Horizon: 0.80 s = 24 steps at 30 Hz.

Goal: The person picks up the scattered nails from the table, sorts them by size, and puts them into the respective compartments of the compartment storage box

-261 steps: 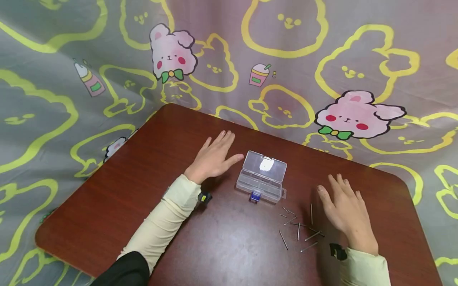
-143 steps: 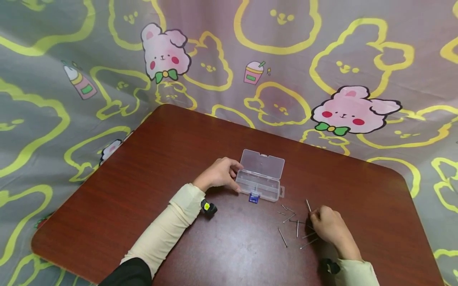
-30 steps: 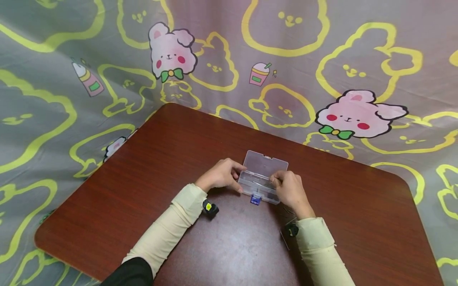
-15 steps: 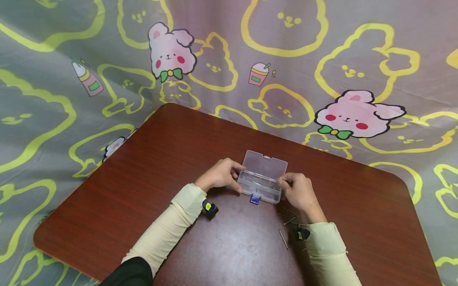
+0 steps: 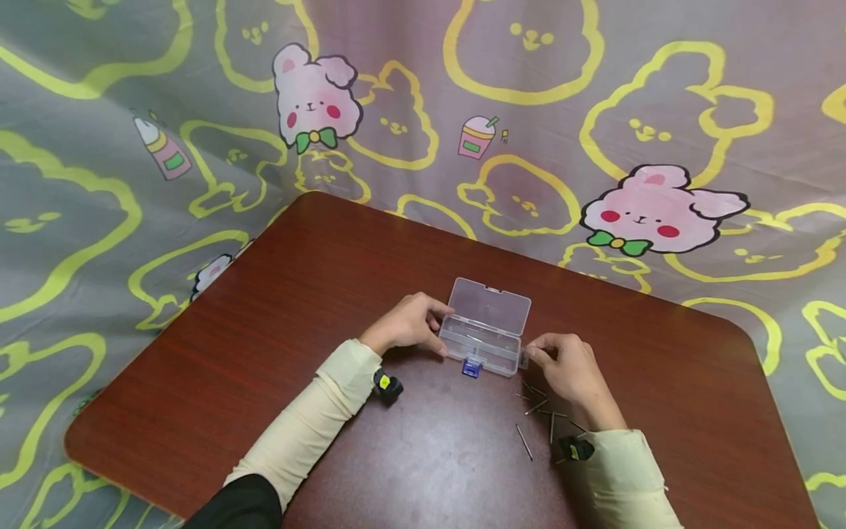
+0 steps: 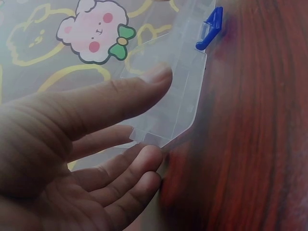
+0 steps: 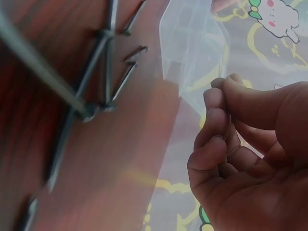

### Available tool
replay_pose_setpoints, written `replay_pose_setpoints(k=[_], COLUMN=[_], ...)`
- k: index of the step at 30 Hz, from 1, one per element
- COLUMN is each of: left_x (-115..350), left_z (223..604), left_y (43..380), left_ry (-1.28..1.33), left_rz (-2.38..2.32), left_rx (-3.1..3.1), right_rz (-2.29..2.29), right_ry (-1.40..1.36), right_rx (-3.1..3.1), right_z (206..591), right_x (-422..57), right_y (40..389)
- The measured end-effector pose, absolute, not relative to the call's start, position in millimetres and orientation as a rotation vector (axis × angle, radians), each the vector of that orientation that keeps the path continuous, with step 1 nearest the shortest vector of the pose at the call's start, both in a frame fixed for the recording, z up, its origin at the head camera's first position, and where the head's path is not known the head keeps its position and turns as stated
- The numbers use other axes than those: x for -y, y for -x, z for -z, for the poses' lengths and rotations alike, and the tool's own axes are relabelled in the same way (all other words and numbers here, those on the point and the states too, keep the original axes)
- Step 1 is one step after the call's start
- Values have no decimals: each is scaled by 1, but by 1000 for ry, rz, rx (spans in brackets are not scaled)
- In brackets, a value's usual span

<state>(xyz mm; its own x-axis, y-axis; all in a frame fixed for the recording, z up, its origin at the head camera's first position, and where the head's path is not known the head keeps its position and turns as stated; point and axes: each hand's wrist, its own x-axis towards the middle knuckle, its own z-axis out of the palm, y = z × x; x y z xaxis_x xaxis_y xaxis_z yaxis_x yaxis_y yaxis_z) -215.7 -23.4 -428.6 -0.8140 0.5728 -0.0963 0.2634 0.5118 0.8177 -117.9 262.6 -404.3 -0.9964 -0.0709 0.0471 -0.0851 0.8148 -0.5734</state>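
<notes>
A clear plastic compartment box (image 5: 496, 369) lies on the table with its lid (image 5: 489, 307) raised at the back and a blue latch (image 5: 471, 367) in front. My left hand (image 5: 410, 323) grips the box's left end, thumb (image 6: 156, 74) at the front and fingers behind. Inside the back compartment lies a thin nail (image 5: 474, 339). Just off the box's right end, my right hand (image 5: 568, 367) has curled fingers, thumb tip against the index finger, and nothing shows between them. Several loose nails (image 5: 524, 442) lie scattered below it; their heads and points show in the right wrist view.
The brown wooden table (image 5: 317, 272) has rounded corners. A grey curtain (image 5: 396, 95) with cartoon animals hangs along its back and left edges. A small black wrist camera (image 5: 577, 447) sits on my right wrist, over some of the nails.
Both hands lay spread beside the box; then my left hand took hold of it and my right hand picked up a nail. My right hand, lately over the box, has moved off rightward, toward me.
</notes>
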Motion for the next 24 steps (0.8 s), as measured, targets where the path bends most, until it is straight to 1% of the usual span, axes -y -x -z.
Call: replay_pose_setpoints(k=[24], left_x=[23], left_z=[430], left_y=[216], left_ry=[-716], left_rz=[-1194], left_rx=[-2409], right_rz=[-872], right_ry=[-64], right_rx=[3049], right_z=[410], right_x=[-289], right_y=[80])
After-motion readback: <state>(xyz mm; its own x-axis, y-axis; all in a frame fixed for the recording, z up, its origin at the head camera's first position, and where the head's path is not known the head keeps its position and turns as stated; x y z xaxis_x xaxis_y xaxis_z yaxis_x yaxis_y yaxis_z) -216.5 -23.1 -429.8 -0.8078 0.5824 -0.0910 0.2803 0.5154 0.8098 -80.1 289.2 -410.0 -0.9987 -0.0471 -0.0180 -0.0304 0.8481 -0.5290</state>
